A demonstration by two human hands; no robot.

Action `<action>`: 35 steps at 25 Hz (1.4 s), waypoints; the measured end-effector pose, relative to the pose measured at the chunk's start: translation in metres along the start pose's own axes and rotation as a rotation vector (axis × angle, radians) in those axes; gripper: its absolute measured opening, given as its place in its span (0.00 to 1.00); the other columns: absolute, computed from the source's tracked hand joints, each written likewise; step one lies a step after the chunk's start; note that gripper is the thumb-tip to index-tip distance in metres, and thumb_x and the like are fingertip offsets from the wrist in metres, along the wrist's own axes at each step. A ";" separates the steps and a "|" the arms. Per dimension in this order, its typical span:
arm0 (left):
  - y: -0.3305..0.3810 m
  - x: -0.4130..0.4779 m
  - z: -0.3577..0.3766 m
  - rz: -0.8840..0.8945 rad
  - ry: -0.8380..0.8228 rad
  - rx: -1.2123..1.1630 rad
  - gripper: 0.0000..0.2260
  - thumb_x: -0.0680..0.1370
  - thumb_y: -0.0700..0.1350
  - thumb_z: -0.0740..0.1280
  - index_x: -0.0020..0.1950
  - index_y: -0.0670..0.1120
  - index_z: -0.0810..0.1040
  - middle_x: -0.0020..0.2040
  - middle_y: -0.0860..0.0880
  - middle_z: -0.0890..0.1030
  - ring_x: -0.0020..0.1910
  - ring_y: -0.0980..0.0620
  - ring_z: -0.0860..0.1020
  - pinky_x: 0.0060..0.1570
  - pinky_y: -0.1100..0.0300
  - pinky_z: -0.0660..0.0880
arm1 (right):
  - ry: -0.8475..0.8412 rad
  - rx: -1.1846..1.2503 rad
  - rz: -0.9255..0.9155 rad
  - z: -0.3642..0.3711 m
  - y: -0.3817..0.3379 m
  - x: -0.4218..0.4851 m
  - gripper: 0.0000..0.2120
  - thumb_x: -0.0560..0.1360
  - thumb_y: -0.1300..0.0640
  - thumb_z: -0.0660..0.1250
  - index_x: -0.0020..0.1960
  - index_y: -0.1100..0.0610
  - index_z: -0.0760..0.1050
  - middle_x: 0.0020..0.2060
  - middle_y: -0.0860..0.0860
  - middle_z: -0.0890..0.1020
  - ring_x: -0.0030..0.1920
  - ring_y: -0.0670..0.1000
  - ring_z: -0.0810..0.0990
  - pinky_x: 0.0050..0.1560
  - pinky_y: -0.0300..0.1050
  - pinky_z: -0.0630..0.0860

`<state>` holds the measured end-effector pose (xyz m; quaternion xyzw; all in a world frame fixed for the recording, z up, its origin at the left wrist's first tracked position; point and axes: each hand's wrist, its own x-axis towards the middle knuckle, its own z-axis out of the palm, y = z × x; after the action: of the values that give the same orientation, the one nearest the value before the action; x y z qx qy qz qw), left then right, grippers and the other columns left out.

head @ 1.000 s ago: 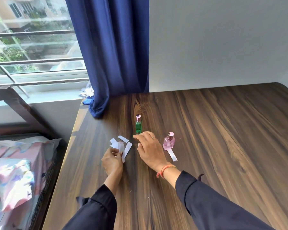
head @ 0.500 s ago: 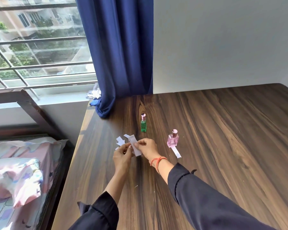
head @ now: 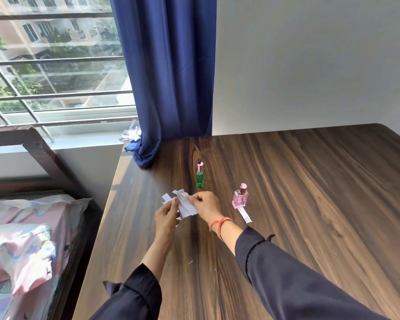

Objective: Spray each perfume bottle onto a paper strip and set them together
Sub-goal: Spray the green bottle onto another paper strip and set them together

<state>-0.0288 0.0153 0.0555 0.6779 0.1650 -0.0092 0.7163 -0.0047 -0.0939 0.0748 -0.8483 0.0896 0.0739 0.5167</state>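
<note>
A slim green perfume bottle (head: 200, 175) with a pink cap stands upright on the wooden table (head: 310, 192). To its right a squat pink bottle (head: 240, 197) stands on the end of a white paper strip (head: 245, 215). Just above the table, left of the pink bottle, my left hand (head: 166, 213) and my right hand (head: 205, 204) together pinch a small bunch of white paper strips (head: 185, 204). One more strip (head: 165, 197) shows behind my left hand.
A blue curtain (head: 166, 77) hangs down onto the table's far left corner. A window with bars is at the left, crumpled paper (head: 131, 134) on its sill. A bed with patterned bedding (head: 21, 245) lies beside the table's left edge.
My left hand lifted the paper strips off the table and my right hand came over to grip them too. The bottles have not moved.
</note>
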 end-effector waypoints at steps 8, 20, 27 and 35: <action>-0.003 0.002 0.002 -0.015 0.050 -0.023 0.05 0.75 0.36 0.64 0.42 0.40 0.80 0.36 0.44 0.80 0.34 0.49 0.76 0.33 0.61 0.71 | -0.004 0.039 -0.018 -0.005 0.003 -0.005 0.12 0.72 0.54 0.69 0.50 0.62 0.78 0.52 0.58 0.82 0.53 0.56 0.79 0.45 0.41 0.73; -0.008 0.003 0.003 0.066 0.012 0.038 0.07 0.74 0.42 0.67 0.48 0.39 0.80 0.41 0.43 0.81 0.40 0.50 0.78 0.39 0.60 0.74 | -0.013 -0.115 -0.104 -0.010 0.001 -0.006 0.16 0.72 0.51 0.69 0.49 0.65 0.80 0.48 0.60 0.83 0.46 0.55 0.80 0.33 0.33 0.65; -0.006 0.006 0.004 0.064 0.007 0.178 0.08 0.75 0.44 0.67 0.45 0.40 0.80 0.40 0.42 0.81 0.41 0.47 0.78 0.38 0.57 0.72 | -0.012 -0.324 -0.145 -0.015 0.002 -0.010 0.16 0.75 0.46 0.63 0.44 0.59 0.80 0.39 0.56 0.82 0.39 0.53 0.78 0.29 0.38 0.65; -0.005 0.014 0.002 0.035 0.049 0.229 0.10 0.73 0.42 0.69 0.32 0.50 0.77 0.35 0.44 0.80 0.38 0.46 0.77 0.42 0.50 0.73 | -0.225 0.217 0.153 -0.011 -0.001 -0.002 0.12 0.74 0.55 0.67 0.48 0.64 0.79 0.30 0.52 0.75 0.28 0.47 0.71 0.27 0.38 0.66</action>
<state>-0.0163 0.0159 0.0469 0.7581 0.1683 0.0010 0.6300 -0.0064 -0.1034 0.0809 -0.7645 0.1030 0.1976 0.6049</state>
